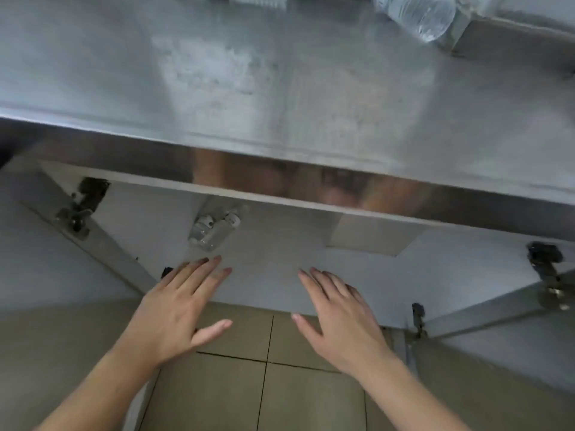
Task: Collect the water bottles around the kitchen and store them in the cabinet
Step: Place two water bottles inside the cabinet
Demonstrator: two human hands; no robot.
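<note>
Both hands reach forward, palms down, over the front edge of the open cabinet floor [273, 269] below the steel counter. Left hand [174, 309] has its fingers straight and slightly fanned, thumb out to the side, holding nothing; its fingertips lie just short of the two water bottles [214, 227]. Right hand [339, 315] is likewise flat and spread, thumb pointing inward, holding nothing, and sits well apart from those bottles. Whether either hand touches the cabinet floor cannot be told.

The two clear bottles with white caps lie on their sides, touching each other, on the white cabinet floor toward its left side, partly tucked under the counter's front edge. Another clear water bottle [420, 14] lies on the counter top [280, 73] near its far right corner, cut off by the top of the view, beside a grey box-like block [513, 38].

Both cabinet doors stand open: the left door [46, 265] with a metal hinge [81, 206] near its upper edge, the right door [497, 309] with a hinge [547, 275] as well. The counter's shiny front strip [311, 181] shows a blurred reflection. Beige floor tiles [295, 399] with dark grout lines lie beneath the forearms
</note>
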